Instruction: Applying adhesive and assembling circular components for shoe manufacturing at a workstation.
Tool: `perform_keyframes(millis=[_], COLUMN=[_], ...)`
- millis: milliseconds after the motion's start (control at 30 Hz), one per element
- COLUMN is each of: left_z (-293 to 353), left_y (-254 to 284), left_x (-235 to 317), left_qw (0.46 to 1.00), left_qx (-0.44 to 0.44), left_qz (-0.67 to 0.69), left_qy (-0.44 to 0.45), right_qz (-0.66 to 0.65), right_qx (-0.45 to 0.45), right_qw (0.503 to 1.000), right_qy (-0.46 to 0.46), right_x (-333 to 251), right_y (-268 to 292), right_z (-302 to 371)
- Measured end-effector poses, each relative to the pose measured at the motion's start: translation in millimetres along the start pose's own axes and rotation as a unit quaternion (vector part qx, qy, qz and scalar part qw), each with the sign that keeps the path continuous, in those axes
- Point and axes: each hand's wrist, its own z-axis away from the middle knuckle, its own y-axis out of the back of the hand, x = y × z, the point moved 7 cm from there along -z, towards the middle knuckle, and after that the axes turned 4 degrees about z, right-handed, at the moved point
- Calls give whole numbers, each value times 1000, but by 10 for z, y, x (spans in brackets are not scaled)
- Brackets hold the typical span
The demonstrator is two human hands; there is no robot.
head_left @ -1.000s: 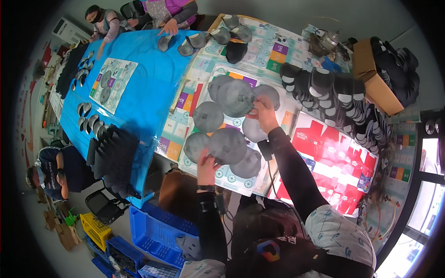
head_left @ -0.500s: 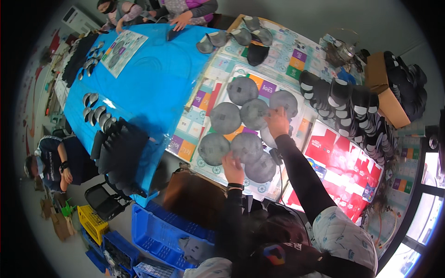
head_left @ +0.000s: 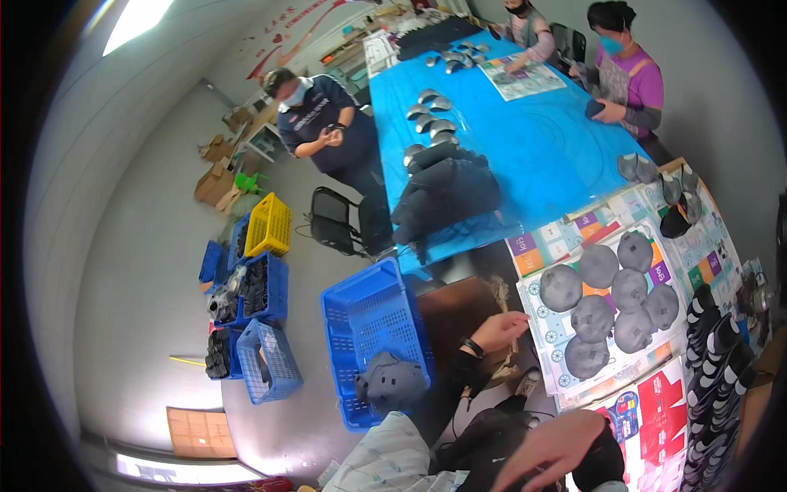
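Eight grey discs (head_left: 592,318) lie on the white board (head_left: 557,340), some touching or overlapping. Both hands are now off the discs, where a half-second ago they touch them; handling appears paused. Clock positions are read from the disc group. Left hand (head_left: 498,332): between 8 and 9 o'clock, just beside the board edge; fingers narrow, nothing visible between the tips. Right hand (head_left: 556,449): 7 o'clock, blurred; cannot tell its grip. The view has swung left, bringing the blue crate (head_left: 361,289) fully in at 9 o'clock; grey pieces (head_left: 392,381) lie inside.
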Motion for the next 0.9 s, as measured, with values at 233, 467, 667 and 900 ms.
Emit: perform_keyframes(millis=[233, 467, 667, 900], left_z=[1843, 3198, 4387, 5261], left_y=[1017, 1503, 988, 951], left_x=[1436, 2013, 1170, 661], left_qw=[937, 763, 755, 882], left_qx=[330, 97, 113, 305], left_qz=[25, 588, 594, 349], left_qy=[-114, -252, -253, -80], right_qz=[83, -464, -351, -52], right_qx=[-147, 252, 229, 488], right_qw=[982, 833, 900, 871], right_qy=[91, 166, 119, 28], right_x=[-745, 546, 481, 653], right_y=[-816, -582, -1043, -127], right_z=[-1076, -1081, -1131, -1289])
